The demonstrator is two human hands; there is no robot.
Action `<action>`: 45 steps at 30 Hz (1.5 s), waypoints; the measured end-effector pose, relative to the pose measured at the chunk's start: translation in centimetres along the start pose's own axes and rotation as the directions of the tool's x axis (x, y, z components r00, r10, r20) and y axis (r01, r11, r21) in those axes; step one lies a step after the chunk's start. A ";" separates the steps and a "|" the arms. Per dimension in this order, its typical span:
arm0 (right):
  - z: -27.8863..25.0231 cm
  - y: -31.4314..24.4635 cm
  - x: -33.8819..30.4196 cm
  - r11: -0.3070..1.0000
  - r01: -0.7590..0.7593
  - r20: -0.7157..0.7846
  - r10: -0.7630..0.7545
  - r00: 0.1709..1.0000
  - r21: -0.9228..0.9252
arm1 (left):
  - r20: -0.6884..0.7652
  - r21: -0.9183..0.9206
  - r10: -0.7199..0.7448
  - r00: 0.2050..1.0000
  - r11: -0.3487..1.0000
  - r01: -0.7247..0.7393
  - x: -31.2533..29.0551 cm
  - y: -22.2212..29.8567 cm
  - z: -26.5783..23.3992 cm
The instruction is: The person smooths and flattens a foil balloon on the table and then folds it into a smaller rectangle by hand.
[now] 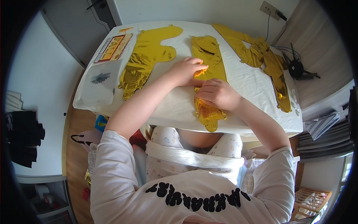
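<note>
Near the middle of the table (167, 108), the left hand (187, 71) and the right hand (220, 94) cover part of the middle balloon (215, 69), so that stretch of foil cannot be made out. Both hands have their fingers curled against the foil, but the thumbs and some fingertips are hidden; I cannot tell whether either one pinches it or merely presses on it. Bright orange-gold foil shows at the left fingertips, its link to the balloon unclear.

The middle balloon lies flat, stretching from the table's far half to its near edge. It is shiny gold, smooth along its right side, wrinkled around a dark streak at the far end, and crinkled at the near end, which finishes in a rounded tab.

Three gold balloons lie on the table: this one, the left balloon (151, 44) on its left half, and the right balloon (261, 54), partly crumpled, along its right side. One printed packet (112, 48) and one clear bag (102, 80) sit at the table's left edge, one black stand (296, 69) at its right.
</note>
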State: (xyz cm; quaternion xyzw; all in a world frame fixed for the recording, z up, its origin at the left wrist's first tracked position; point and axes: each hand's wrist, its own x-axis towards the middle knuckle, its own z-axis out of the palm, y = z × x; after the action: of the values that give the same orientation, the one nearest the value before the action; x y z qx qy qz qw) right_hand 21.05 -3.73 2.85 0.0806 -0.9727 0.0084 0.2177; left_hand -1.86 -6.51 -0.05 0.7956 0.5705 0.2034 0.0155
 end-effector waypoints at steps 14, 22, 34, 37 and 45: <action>0.3 -0.4 -0.9 0.998 -0.038 -0.008 0.038 0.999 0.052 | 0.041 0.012 -0.028 0.999 1.000 0.028 0.1 0.2 -0.4; 0.4 -0.3 -1.1 0.995 -0.010 -0.003 0.011 1.000 0.099 | 0.034 0.016 -0.029 0.999 0.999 0.029 0.1 0.5 -0.3; 0.1 -0.4 -1.1 0.996 0.012 0.028 -0.015 1.000 0.091 | 0.018 0.005 -0.017 1.000 1.000 0.017 0.2 0.0 0.0; 0.1 -0.4 -1.2 0.997 0.013 0.030 -0.015 0.999 0.077 | 0.014 0.006 -0.010 1.000 1.000 0.010 0.3 0.0 0.2; 0.5 -0.2 -1.3 0.994 0.041 0.002 -0.042 0.999 0.097 | 0.076 0.071 -0.037 0.996 0.997 0.032 0.6 0.8 -1.1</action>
State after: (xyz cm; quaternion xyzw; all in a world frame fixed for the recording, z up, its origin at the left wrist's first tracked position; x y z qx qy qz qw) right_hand 22.06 -3.74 1.83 0.1113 -0.9697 0.0508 0.2117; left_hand -1.38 -6.48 1.32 0.7929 0.5899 0.1520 0.0131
